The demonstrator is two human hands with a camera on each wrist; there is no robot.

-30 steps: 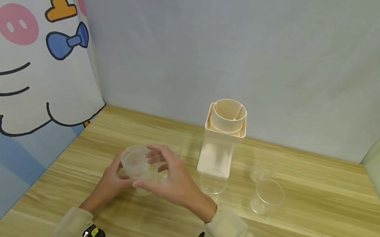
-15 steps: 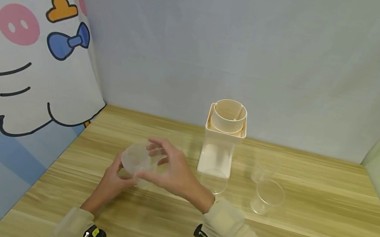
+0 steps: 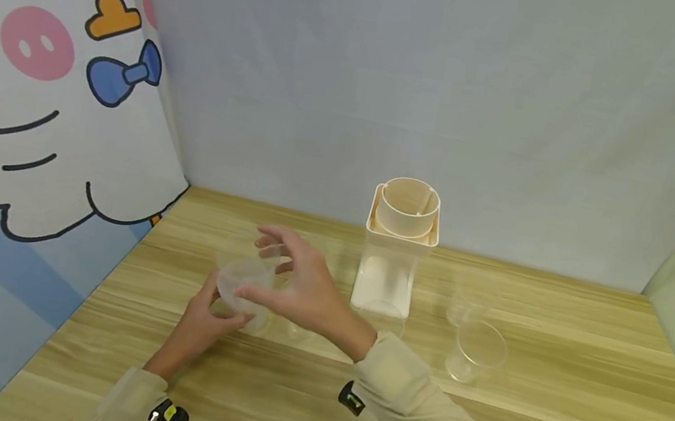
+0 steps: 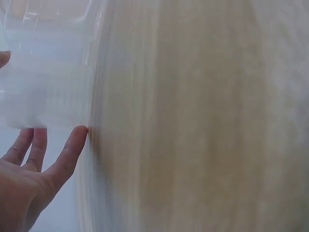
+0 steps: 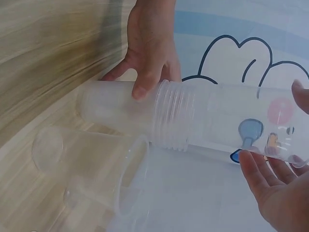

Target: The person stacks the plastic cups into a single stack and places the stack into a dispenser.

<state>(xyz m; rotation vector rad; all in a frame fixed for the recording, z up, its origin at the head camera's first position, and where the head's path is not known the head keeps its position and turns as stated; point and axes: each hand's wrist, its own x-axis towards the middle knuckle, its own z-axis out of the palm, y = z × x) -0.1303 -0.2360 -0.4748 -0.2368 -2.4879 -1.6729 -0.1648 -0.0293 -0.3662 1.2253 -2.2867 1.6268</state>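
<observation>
My left hand grips a stack of clear plastic cups, thumb and fingers round its lower part. The stack's ribbed rims show in the right wrist view, facing toward the right hand. There my right hand holds one clear plastic cup by its rim end, fingers on one side and thumb on the other. This cup is in line with the stack, its base end at the stack's mouth. In the left wrist view, the left hand's fingertips touch the side of the stack.
Behind the hands stands a cream-coloured stand with a round tube on top. Several single clear cups stand on the wooden table, including a front right cup and one before the stand. Printed cloth walls enclose the table.
My right hand has moved up and slightly left, bringing its cup from beside the stack to above the stack's mouth. My left hand and the stack stay nearly still.
</observation>
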